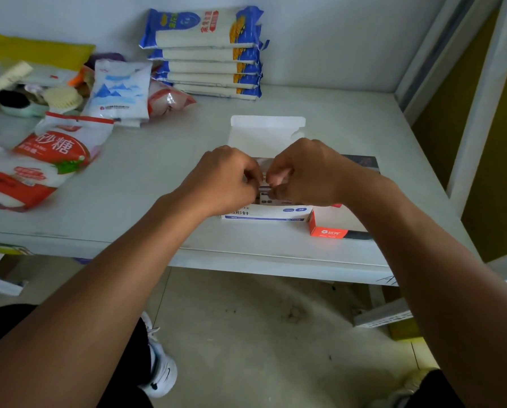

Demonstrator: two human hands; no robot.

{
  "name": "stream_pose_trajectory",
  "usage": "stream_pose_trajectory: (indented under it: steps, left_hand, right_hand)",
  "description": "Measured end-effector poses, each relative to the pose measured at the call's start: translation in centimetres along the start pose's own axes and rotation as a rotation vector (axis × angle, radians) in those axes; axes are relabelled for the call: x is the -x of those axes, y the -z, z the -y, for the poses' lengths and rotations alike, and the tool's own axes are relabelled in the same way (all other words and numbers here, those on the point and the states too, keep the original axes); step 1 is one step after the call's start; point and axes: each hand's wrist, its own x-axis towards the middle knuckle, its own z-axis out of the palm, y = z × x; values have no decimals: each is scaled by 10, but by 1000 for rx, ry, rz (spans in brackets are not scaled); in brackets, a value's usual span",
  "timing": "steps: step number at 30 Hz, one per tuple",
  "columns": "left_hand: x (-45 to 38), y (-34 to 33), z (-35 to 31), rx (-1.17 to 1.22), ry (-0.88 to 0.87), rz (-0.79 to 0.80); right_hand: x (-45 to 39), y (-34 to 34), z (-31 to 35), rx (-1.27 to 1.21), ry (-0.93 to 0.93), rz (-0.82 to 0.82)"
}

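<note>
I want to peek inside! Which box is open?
The white, blue-printed box where the left hand and right hand pinch a small box: its lid flap stands up behind them. The orange box shows none.

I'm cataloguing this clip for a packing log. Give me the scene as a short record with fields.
surface: pale shelf
main item: white carton, lid flap open toward the wall
contents: small box, partly hidden by fingers
left hand: pinches the small box
right hand: pinches the small box
right of carton: orange box
rear: stack of blue-and-white bags
left side: red-and-white sugar bags
</note>
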Motion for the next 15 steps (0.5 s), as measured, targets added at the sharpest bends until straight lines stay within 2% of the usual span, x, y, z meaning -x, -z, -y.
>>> stream_pose_trajectory:
  steps: [4,9,12,15]
  left_hand:
    - [3,2,-2,10,2,8]
    - [1,3,0,-3,12,32]
    - [1,4,1,54,25,36]
    - [-1,11,-2,251,79,104]
  right_hand:
    - [-8,0,6,75,-9,164]
    - [-20,-5,12,227,23,194]
    - [-18,2,8,158,-22,139]
    - [-7,17,3,-81,-109,5]
